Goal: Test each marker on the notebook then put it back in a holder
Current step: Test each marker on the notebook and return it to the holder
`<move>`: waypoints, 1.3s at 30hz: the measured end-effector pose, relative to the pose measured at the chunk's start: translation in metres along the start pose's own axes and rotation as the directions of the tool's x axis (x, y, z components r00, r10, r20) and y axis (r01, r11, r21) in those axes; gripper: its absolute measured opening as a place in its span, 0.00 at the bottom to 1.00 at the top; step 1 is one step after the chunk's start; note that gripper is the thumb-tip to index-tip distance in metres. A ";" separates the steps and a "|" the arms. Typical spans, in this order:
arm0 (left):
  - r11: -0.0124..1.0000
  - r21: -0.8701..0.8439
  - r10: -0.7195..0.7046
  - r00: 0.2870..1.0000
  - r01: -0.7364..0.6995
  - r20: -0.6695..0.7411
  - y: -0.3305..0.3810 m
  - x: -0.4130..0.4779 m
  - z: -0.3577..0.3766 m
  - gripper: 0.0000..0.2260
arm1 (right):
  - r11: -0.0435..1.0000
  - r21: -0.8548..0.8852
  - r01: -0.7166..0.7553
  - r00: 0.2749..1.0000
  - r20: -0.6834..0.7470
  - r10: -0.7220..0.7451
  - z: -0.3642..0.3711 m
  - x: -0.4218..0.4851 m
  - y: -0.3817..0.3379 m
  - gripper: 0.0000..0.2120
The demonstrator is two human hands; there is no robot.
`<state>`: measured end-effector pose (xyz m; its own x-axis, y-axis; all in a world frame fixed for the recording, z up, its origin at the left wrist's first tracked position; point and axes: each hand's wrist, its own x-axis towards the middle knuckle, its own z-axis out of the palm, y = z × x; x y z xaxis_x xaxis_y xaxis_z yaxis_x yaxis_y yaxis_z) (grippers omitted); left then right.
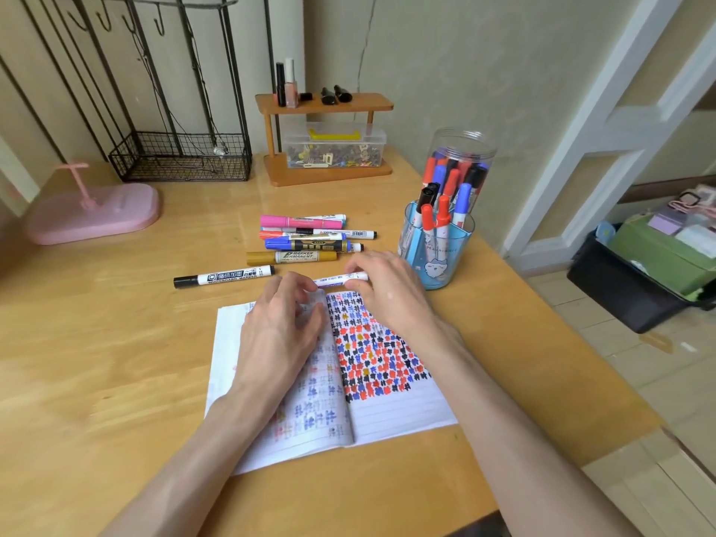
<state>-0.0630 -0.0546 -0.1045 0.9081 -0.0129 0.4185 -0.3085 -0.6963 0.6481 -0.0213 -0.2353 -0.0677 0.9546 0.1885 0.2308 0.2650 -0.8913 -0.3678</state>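
We pinch one marker (341,279) between left hand (279,315) and right hand (383,290) above the scribbled notebook (391,412); the blue holder (449,242) at right looks stocked, while the loose markers (306,238) at centre seem untested.

The wooden table (116,362) carries an open notebook (387,416) under the fingers (290,284). Loose markers (306,242) lie just beyond them, and a black-capped marker (222,277) lies to their left. To their right stand a blue holder (438,261) and a clear jar (465,145). Farther off are a pink stand (97,211), a wire basket (182,160) and a wooden rack (329,174), possibly holding clips.
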 end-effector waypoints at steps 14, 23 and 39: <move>0.890 -0.399 -0.329 0.918 0.223 -0.221 0.001 0.010 -0.011 0.05 | 0.965 0.241 0.106 0.968 0.196 -0.155 0.043 0.068 -0.063 0.10; 0.786 -0.539 -0.458 0.870 0.301 -0.182 -0.010 0.014 -0.010 0.04 | 0.981 0.156 0.113 0.979 0.151 -0.136 0.057 0.072 -0.078 0.12; 0.816 -0.531 -0.384 0.901 0.228 -0.204 -0.007 0.013 -0.010 0.05 | 0.968 0.123 0.217 0.968 0.104 -0.230 0.068 0.076 -0.075 0.10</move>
<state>-0.0519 -0.0432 -0.0974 0.8788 0.4019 0.2575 -0.1951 -0.1899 0.9622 0.0404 -0.1258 -0.0842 0.8769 0.4305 0.2140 0.4805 -0.7714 -0.4172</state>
